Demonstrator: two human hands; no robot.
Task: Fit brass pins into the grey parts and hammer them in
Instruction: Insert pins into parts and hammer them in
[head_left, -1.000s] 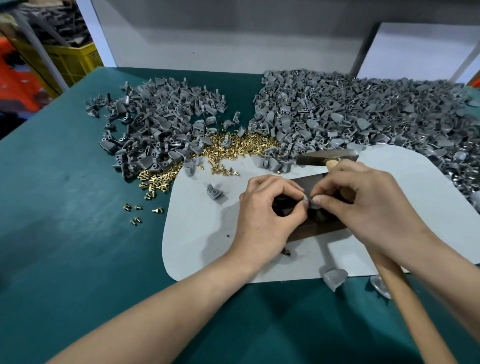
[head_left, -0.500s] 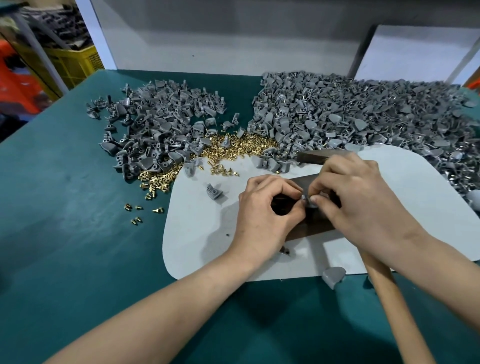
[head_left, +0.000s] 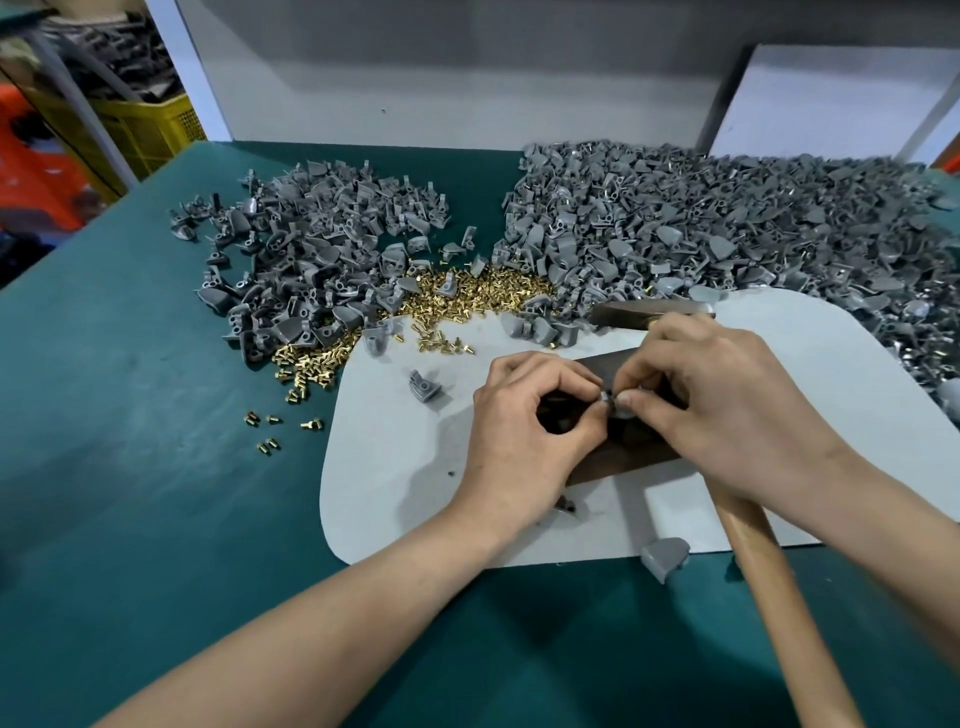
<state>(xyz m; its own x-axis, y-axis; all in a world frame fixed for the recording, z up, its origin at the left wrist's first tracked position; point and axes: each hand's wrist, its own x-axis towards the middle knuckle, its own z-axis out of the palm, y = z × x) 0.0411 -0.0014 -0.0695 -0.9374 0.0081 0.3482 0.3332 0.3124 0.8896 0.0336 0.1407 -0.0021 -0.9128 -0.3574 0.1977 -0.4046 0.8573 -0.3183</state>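
Pinching one grey part (head_left: 615, 404) between the fingertips of both hands, just above a dark block (head_left: 613, 460) on the white mat (head_left: 395, 467), mid-bench. Curling left hand (head_left: 524, 436) thumb and forefinger onto the part's left side. Gripping its right side with right hand (head_left: 727, 410) thumb and forefinger, other fingers bent. Covering most of the part with fingertips, so not managing to tell whether a pin is sitting in it.

Resting the right hand over a hammer (head_left: 779, 587): seeing the dark head poking out just beyond the knuckles and the wooden handle running back under the wrist toward the near bench edge. Not managing to tell whether the palm is touching it.

Spotting a spare grey part (head_left: 423, 387) lying loose on the mat left of the left hand, and another one (head_left: 665, 556) hanging over the mat's near edge just beside the handle.

Logging brass pins (head_left: 467, 296) heaping at the mat's far edge and spilling leftward onto the green bench (head_left: 130, 415), plus a few strays (head_left: 265, 431) sitting apart, nearer.

Logging a smaller pile of grey parts (head_left: 322, 260) far left of the pins and a bigger pile (head_left: 727, 234) spreading along the far right, touching the mat's edge.

Noting a yellow crate (head_left: 145, 130) standing off the bench, far left.
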